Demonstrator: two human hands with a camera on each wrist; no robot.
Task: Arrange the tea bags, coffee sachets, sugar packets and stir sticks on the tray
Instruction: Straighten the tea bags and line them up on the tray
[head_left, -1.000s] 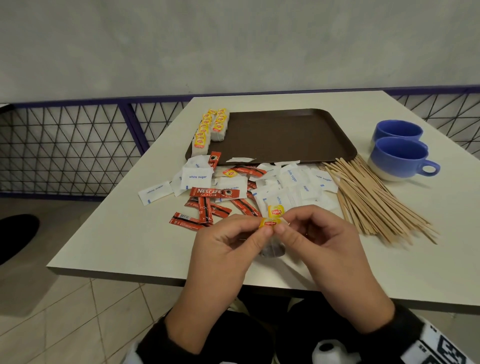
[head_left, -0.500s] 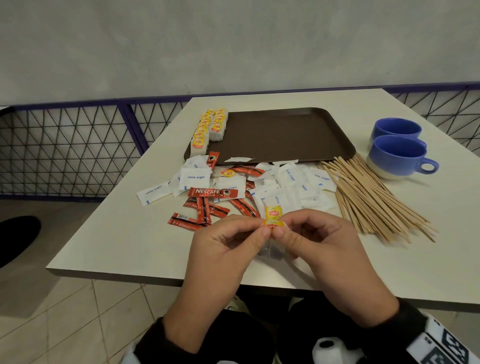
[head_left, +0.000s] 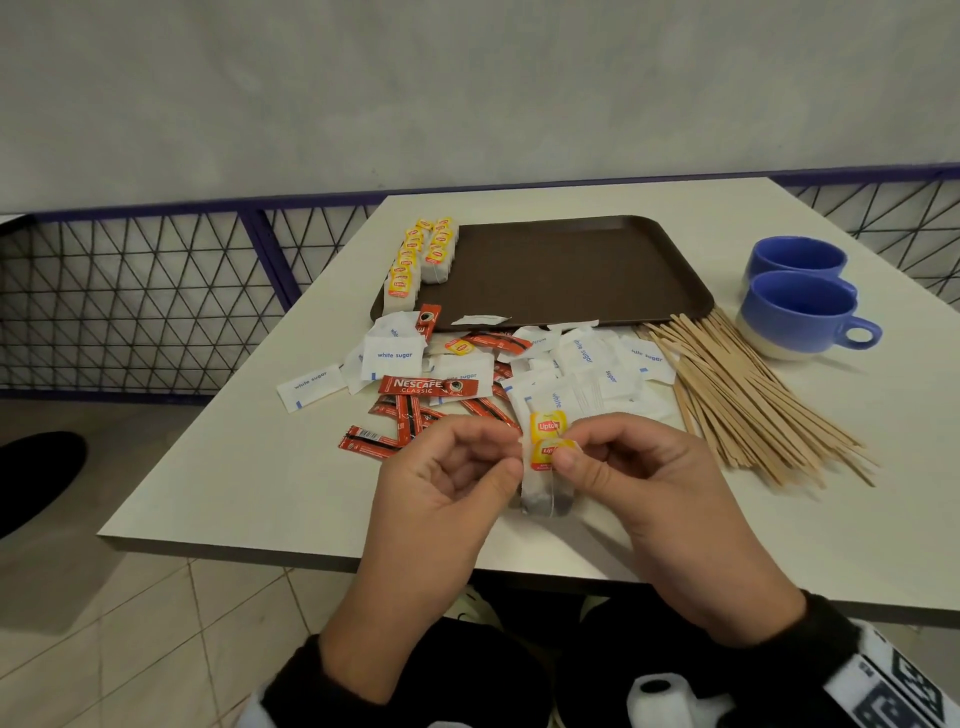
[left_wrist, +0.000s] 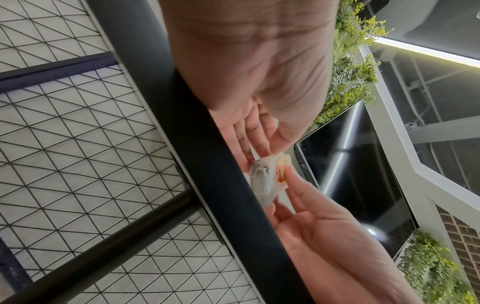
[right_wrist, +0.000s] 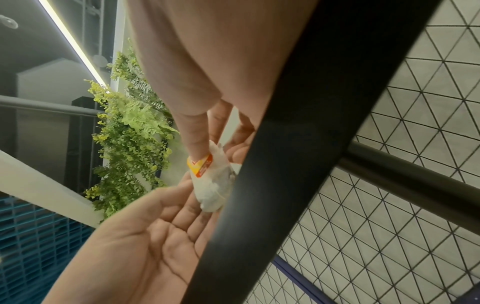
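The tray (head_left: 561, 270) is dark brown, the two cups (head_left: 795, 312) at its 3 o'clock blue over cream. Coffee sachets (head_left: 428, 386) are red, sugar packets (head_left: 393, 356) white with blue lettering, tea bag tags (head_left: 548, 426) yellow and red.

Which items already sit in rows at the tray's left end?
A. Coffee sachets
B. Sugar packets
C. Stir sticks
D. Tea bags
D: two rows of yellow-tagged tea bags line the left end of the brown tray, while the stir sticks and most of the coffee sachets and sugar packets lie on the table in front of it.
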